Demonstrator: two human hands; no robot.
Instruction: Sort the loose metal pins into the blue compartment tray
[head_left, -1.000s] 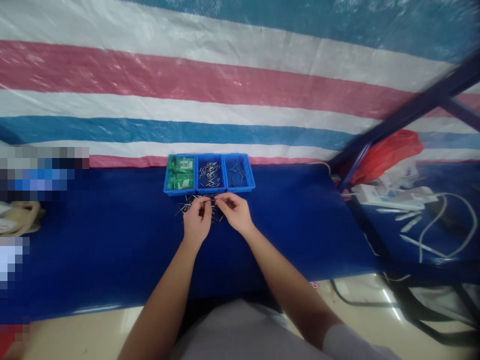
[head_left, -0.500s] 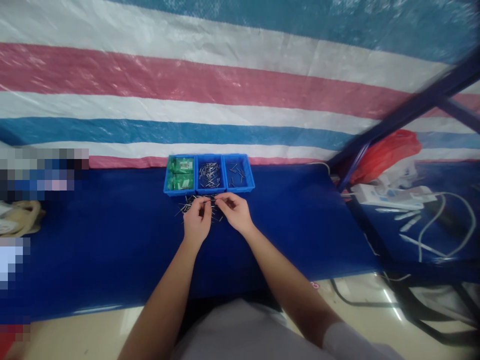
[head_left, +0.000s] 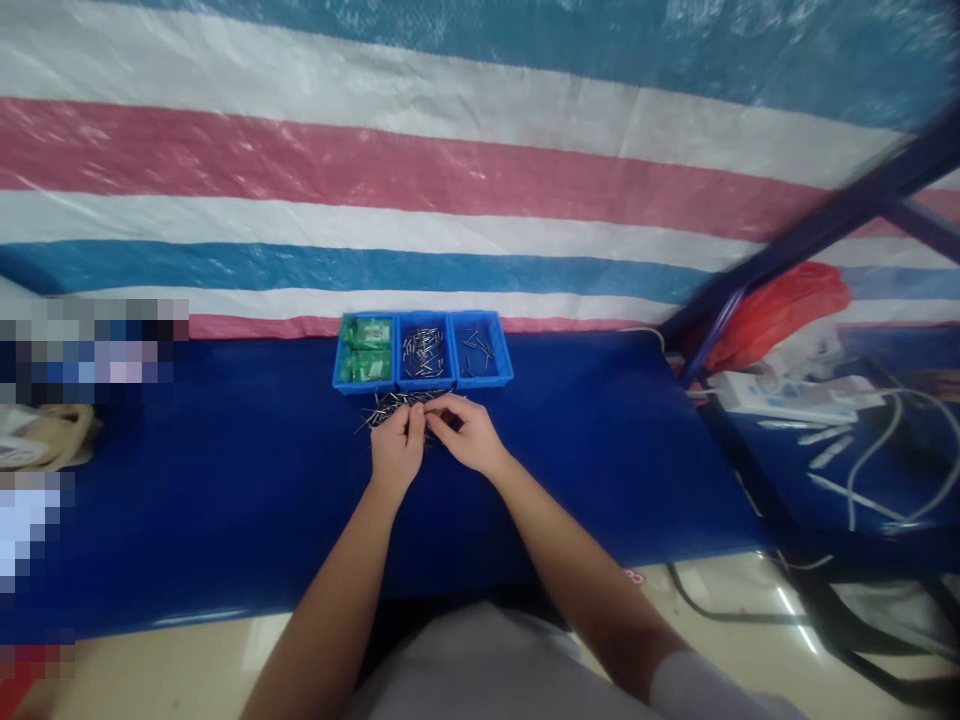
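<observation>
My left hand (head_left: pixel 396 452) and my right hand (head_left: pixel 472 437) meet at the fingertips above the blue surface. Each is closed in a pinch; whatever lies between the fingertips is too small to make out. Behind and under them is a pile of thin, dark and silvery metal pins (head_left: pixel 386 404), partly covered by my fingers. Just beyond the pile, three blue bins stand side by side. Green packets (head_left: pixel 369 364) fill the left bin (head_left: pixel 361 387). Many short metal pieces (head_left: pixel 424 352) lie in the middle bin (head_left: pixel 426 384), and several in the right bin (head_left: pixel 484 381).
A striped plastic sheet (head_left: pixel 450 180) hangs behind the blue table (head_left: pixel 225 500). At the right stand a dark metal frame (head_left: pixel 817 240), a red plastic bag (head_left: pixel 795 310) and a white power strip (head_left: pixel 780 395) with a cable. A beige item (head_left: pixel 64 435) lies at the left edge.
My fingertips have come closer together, the two hands now touching or nearly so. The whole view has shifted slightly; the bins and pile stand as before.
</observation>
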